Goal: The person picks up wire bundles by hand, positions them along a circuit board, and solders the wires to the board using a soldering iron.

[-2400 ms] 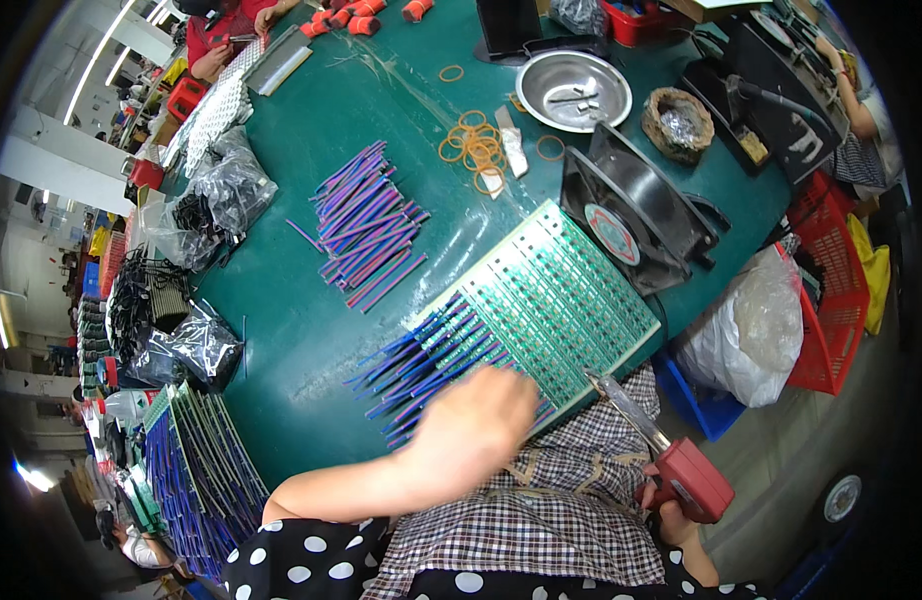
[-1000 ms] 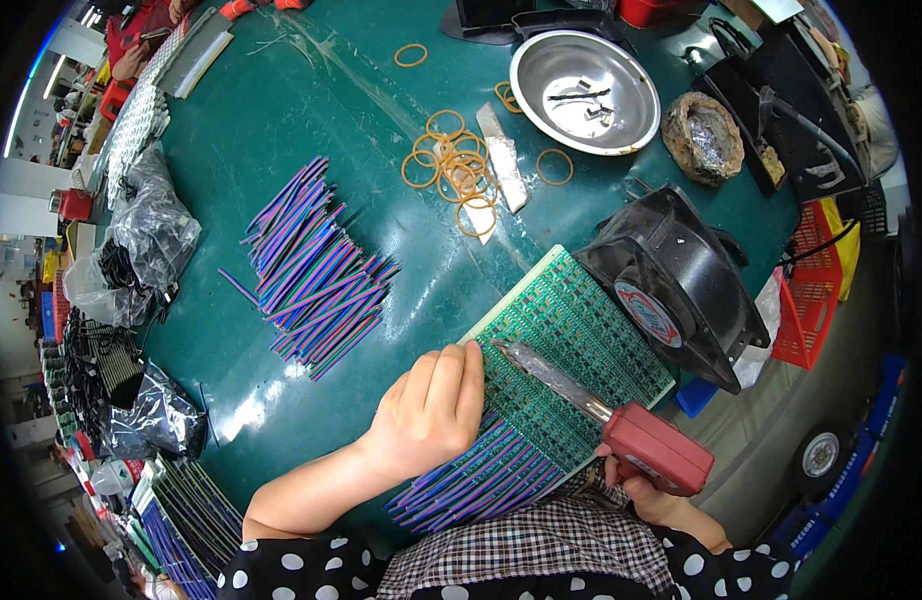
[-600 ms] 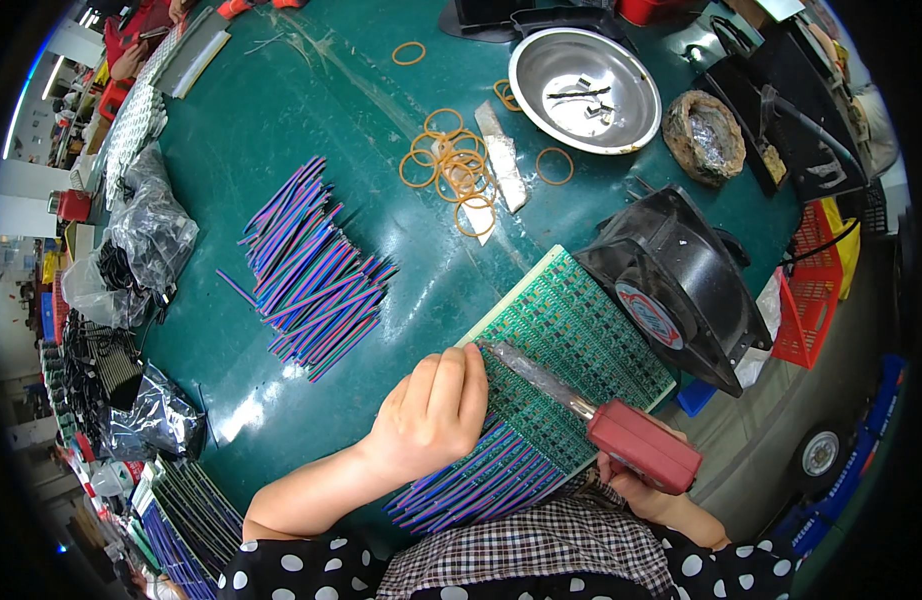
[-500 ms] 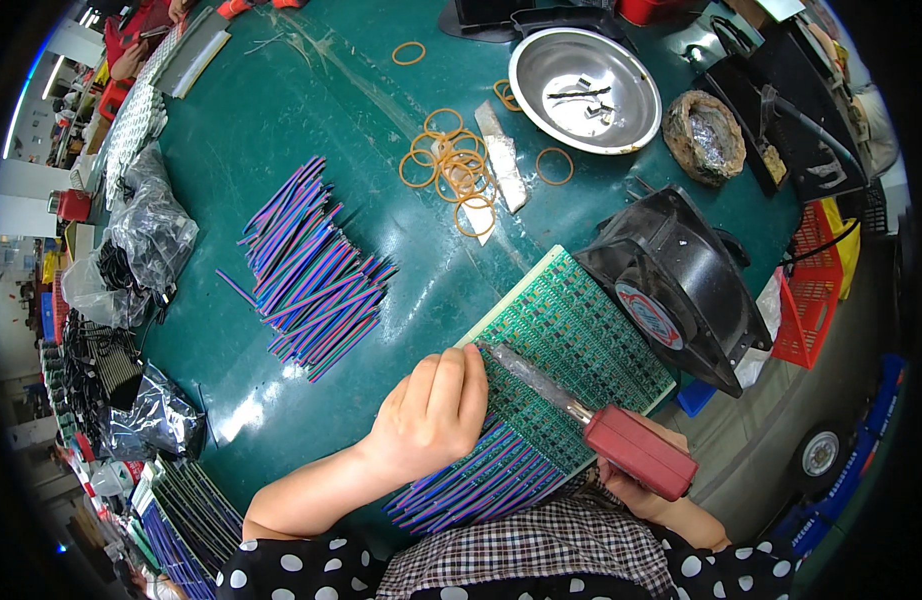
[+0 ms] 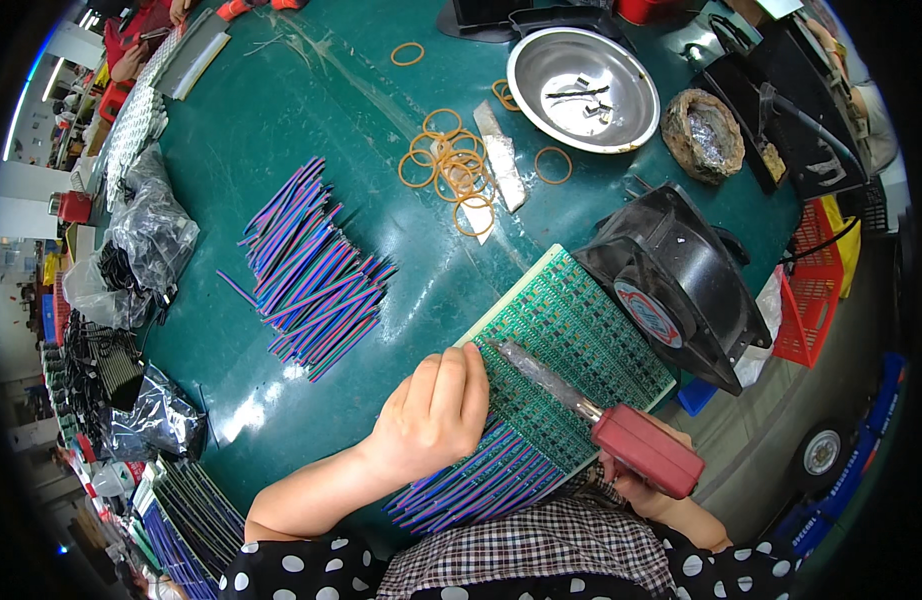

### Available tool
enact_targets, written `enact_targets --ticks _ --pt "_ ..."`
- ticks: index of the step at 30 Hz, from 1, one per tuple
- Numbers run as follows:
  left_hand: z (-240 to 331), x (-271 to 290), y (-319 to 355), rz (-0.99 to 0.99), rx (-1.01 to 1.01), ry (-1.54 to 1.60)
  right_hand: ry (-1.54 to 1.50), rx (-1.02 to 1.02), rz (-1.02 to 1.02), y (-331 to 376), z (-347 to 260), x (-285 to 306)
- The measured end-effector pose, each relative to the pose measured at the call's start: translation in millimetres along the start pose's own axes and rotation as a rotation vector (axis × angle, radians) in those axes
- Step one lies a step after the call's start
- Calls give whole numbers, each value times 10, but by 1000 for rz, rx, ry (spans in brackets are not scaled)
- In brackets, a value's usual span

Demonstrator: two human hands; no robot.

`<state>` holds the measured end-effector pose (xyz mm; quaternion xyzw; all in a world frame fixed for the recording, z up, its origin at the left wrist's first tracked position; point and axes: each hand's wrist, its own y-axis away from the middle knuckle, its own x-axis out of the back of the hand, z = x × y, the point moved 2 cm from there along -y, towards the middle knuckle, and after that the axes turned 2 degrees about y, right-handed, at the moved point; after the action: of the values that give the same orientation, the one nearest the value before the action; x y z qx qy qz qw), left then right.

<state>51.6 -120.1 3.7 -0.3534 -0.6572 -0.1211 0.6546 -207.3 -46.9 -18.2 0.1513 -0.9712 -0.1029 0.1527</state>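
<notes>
A green circuit board panel (image 5: 581,330) lies slanted in front of me, set with rows of tiny parts. Striped ribbon wires (image 5: 471,485) run off its near left side. At the panel's left edge my left hand (image 5: 436,410) has its fingers pinched together; whatever is between them is hidden. My right hand (image 5: 641,488) grips a soldering gun (image 5: 646,450) with a red body, partly covering the hand. The gun's grey, crusted shaft reaches over the panel, its tip just right of my left fingertips. Loose cut ribbon wires (image 5: 316,270) lie piled left of the panel.
A black fan (image 5: 681,290) stands against the panel's far right side. Beyond are rubber bands (image 5: 461,165), a steel bowl (image 5: 551,110) with small bits in it, and a crusted round dish (image 5: 703,135). Plastic bags (image 5: 153,235) line the table's left edge.
The soldering gun has shifted slightly right with my right hand, its tip drawing a little away from my left fingertips. My left hand stays at the panel's edge.
</notes>
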Motion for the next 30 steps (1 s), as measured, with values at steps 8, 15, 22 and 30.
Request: enact_targets --ticks 8,15,22,30 --pt "21 -2 13 13 75 107 85 152 4 -45 -42 -22" --pt "24 -2 11 11 84 98 107 104 16 -73 -34 -49" --pt "9 5 -9 0 6 -31 -17 4 8 -28 -28 -8" --pt "24 3 -31 3 -43 -64 149 291 7 -72 1 11"
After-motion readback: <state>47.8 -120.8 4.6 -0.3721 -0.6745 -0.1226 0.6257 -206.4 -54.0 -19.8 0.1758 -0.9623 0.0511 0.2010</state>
